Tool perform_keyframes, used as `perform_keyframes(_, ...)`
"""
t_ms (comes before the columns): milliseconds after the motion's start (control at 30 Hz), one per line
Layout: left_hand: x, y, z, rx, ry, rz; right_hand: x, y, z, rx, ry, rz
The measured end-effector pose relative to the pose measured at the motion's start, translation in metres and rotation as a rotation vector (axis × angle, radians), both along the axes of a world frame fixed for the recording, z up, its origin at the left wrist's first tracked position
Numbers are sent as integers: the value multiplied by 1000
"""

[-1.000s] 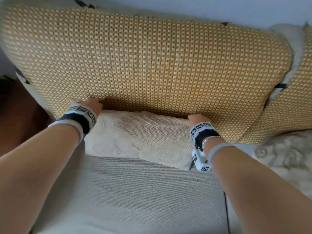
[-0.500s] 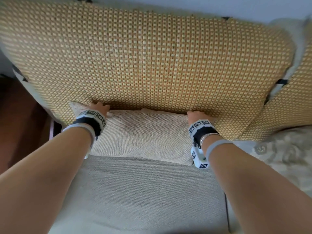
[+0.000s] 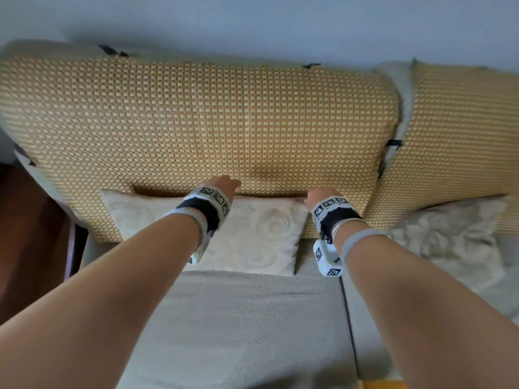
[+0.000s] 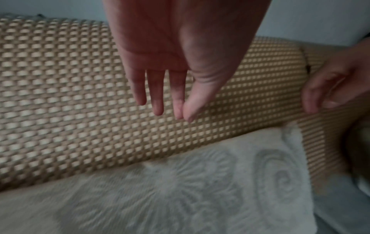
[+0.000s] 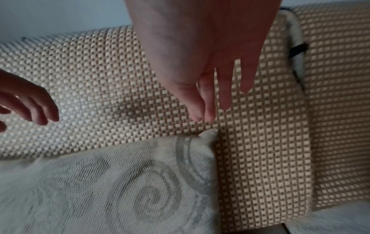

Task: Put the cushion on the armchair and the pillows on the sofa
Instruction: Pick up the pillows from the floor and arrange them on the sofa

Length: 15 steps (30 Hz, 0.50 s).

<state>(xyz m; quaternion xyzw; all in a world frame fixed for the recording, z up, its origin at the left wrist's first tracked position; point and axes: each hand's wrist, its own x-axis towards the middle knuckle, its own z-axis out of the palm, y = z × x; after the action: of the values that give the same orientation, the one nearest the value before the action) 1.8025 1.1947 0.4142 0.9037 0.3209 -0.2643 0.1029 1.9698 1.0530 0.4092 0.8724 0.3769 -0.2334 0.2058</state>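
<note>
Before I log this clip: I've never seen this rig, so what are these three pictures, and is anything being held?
There is no machine: a person wears three cameras. The head view looks down along both arms; the other two sit on the wrists and look along the fingers. The left hand and right hand each wear a marked wristband. Both hands are open and hold nothing, their fingers straight in front of the woven back cushion. Below them a pale swirl-patterned pillow leans against that cushion, on the grey sofa seat. A second pale pillow lies further right.
</note>
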Motion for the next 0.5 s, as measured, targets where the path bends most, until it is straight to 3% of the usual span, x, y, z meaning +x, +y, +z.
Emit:
perform_keyframes(233,108,-92,14,-10,-12,-179,75,-100,30,12,12,-64)
perform_keyframes(500,278,-230,-26,-114,-112,-133,229,-244,4,-64,31,-111)
